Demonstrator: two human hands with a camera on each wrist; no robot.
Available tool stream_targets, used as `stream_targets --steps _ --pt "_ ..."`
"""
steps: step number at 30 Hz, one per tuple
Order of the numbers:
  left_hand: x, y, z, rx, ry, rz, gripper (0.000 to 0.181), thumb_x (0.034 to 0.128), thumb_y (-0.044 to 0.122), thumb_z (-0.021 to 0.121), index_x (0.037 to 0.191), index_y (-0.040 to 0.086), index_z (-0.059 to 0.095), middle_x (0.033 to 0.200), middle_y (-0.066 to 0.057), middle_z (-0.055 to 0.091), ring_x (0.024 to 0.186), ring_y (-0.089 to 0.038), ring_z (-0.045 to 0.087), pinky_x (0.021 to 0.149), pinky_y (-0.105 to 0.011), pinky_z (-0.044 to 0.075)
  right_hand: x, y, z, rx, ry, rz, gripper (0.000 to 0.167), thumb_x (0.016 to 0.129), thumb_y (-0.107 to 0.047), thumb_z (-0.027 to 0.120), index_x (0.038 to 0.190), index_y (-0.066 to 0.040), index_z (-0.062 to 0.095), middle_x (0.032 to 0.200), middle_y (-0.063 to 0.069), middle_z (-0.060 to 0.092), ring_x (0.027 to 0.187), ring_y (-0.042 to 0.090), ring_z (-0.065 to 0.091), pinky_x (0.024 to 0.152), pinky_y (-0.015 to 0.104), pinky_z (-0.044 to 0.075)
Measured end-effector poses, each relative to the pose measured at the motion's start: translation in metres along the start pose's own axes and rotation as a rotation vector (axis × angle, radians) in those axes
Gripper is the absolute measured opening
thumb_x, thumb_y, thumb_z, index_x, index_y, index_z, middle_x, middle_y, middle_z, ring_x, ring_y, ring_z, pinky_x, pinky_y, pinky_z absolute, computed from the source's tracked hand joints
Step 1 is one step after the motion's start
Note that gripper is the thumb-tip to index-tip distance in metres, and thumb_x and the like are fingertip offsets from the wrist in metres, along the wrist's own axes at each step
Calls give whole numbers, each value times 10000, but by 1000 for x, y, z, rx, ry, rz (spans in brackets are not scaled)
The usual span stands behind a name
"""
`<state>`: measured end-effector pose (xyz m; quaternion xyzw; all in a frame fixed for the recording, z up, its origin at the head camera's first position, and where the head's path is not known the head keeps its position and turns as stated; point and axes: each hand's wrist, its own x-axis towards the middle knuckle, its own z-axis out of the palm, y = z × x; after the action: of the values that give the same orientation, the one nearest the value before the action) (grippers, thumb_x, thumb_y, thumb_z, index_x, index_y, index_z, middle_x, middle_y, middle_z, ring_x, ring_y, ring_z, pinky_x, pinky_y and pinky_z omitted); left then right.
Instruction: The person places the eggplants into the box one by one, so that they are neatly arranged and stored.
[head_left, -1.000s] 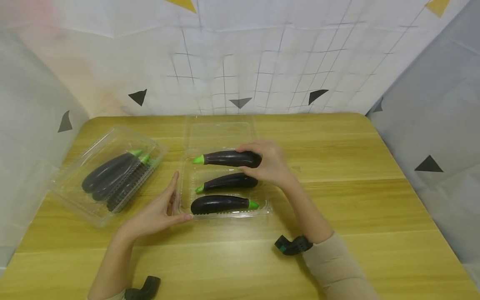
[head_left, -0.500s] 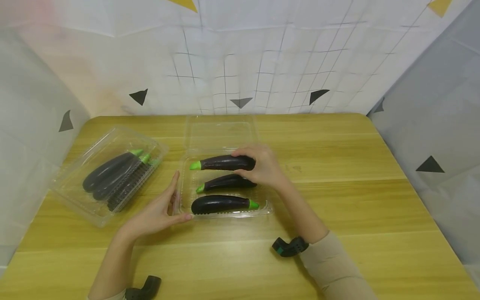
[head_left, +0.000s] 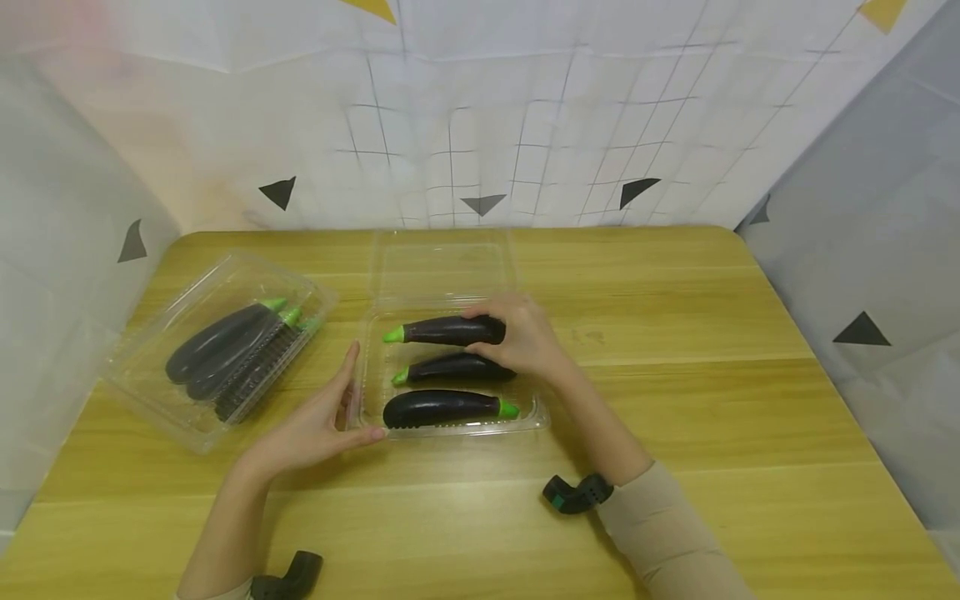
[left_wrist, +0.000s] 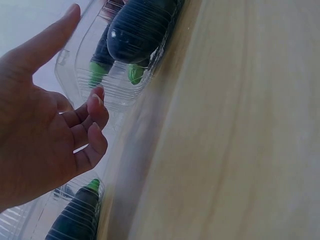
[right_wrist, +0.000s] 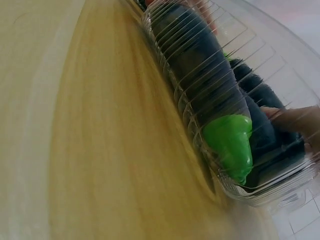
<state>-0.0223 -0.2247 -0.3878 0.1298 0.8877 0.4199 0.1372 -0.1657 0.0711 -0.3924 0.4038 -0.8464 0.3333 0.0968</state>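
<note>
A clear plastic clamshell box (head_left: 372,321) lies at the middle of the table, its lid (head_left: 442,268) folded back. Three dark eggplants with green stems are inside: a back one (head_left: 437,331), a middle one (head_left: 450,367) and a front one (head_left: 438,408). My right hand (head_left: 525,337) grips the back eggplant by its thick right end; its thumb comes down between that one and the middle one. Beside the box's left wall is my left hand (head_left: 318,425), its thumb at the front left corner. In the left wrist view its fingers (left_wrist: 82,122) are loosely bent near the plastic.
To the left stands a second clear box (head_left: 153,362), set at a slant, with several eggplants (head_left: 217,342) under its plastic. The wooden table (head_left: 712,375) extends to the right and front. White sheets (head_left: 480,100) rise behind and at both sides.
My right hand has lowered the back eggplant and brought it slightly toward me and to the left, into the box. The left hand has stayed where it was.
</note>
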Motion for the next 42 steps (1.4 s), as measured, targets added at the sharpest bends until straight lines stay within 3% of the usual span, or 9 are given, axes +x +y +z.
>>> stream_targets --steps 6,13,24,28,35,42 --pt "0 0 0 1 -2 3 1157 829 402 748 1530 176 -144 873 -37 445 682 -165 425 565 -252 418 0 -2 -2 -35 -67 11 426 743 -253 851 1125 -119 720 1104 -4 704 1072 198 624 945 411 409" --pt "0 1 -1 1 -1 -7 1163 823 416 750 1531 184 -143 873 -39 448 686 -174 430 564 -252 418 0 -4 -3 -79 -75 -20 386 751 -291 838 1077 -107 744 1101 13 706 1064 203 639 850 399 448" --pt "1 3 -1 9 -3 -23 1168 818 440 746 1533 179 -140 885 -45 451 693 -180 437 559 -259 416 -3 -1 -8 131 -57 136 372 765 -202 830 1095 -67 725 1061 39 713 1003 201 653 891 363 505" --pt "1 4 -1 15 -1 -24 1169 818 438 748 1534 169 -136 889 -43 448 694 -180 434 557 -260 411 -4 1 -12 183 -32 141 369 764 -172 831 1091 -46 718 1036 68 717 982 220 660 889 408 503" --pt "1 3 -1 12 0 -6 1183 813 416 759 1531 142 -140 884 -32 446 687 -174 424 554 -253 405 -5 5 -17 185 1 157 384 749 -189 843 1089 -58 721 1015 88 719 973 224 661 918 420 484" --pt "1 1 -3 0 9 36 1190 812 344 773 1521 95 -150 892 -17 469 746 -166 451 635 -237 434 -5 6 -19 213 29 142 381 731 -176 855 1074 -68 727 1015 94 719 957 241 666 911 431 486"
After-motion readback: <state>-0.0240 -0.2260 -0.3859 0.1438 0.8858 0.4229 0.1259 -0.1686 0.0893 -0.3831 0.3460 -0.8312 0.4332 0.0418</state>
